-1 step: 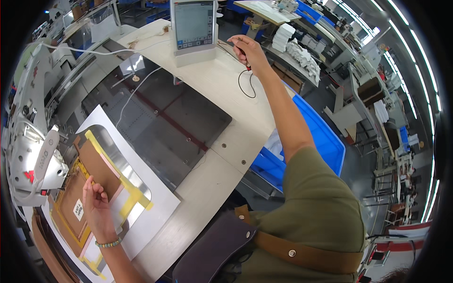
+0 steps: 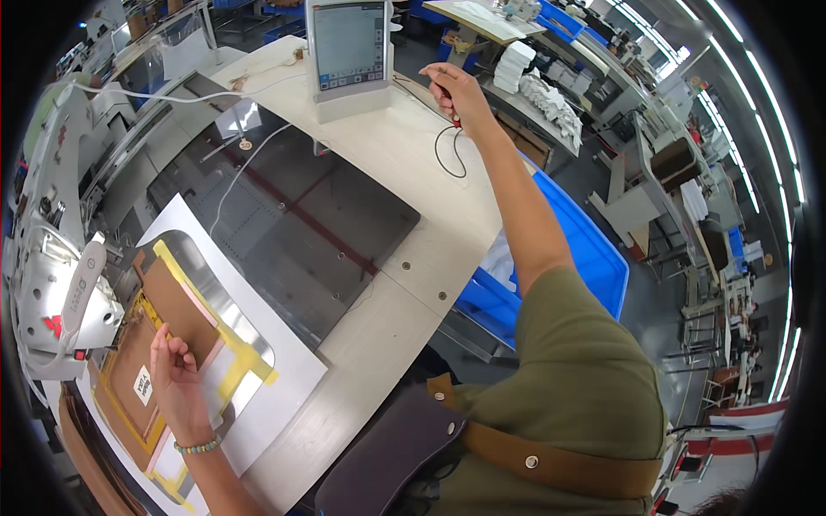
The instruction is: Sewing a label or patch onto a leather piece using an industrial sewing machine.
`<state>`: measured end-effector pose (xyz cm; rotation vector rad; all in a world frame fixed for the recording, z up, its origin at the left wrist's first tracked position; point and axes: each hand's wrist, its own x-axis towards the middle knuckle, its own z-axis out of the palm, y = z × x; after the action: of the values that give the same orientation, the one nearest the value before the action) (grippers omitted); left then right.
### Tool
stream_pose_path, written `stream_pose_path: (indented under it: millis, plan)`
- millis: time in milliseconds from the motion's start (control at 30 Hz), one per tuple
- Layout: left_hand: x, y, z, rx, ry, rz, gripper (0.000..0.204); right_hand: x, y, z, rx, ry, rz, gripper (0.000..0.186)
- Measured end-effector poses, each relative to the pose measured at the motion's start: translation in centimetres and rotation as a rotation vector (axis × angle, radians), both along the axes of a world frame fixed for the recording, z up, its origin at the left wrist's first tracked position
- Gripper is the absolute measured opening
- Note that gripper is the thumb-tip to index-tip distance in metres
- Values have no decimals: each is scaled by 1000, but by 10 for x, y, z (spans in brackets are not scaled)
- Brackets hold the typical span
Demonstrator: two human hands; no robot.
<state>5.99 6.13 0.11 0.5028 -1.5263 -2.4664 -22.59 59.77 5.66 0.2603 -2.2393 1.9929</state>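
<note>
My right hand is raised over the far right of the pale table, beside the tablet-like screen. Its fingers are curled closed; what they hold is mostly hidden. A small red part and a black cord show below that hand, the cord looping over the tabletop. My left hand, a beaded bracelet on its wrist, is over a brown template edged with yellow tape. Its fingers are bent together, and any small thing between them cannot be made out. The template lies on a white sheet beside the sewing machine head.
A dark translucent panel is set into the pale table. White cables run across the panel and toward the screen. A blue bin stands right of the table. Beyond it is a bench with white folded cloth.
</note>
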Motion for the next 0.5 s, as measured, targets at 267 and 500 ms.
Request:
stream_pose_path:
  millis: [267,500]
  plan:
    - [-5,4,1,42,-5,12,36,-51,117,-27,549,-136,-463,40]
    - [-7,11,4,38,-14,2,37,-68,167,-42,1165,22,-703,46]
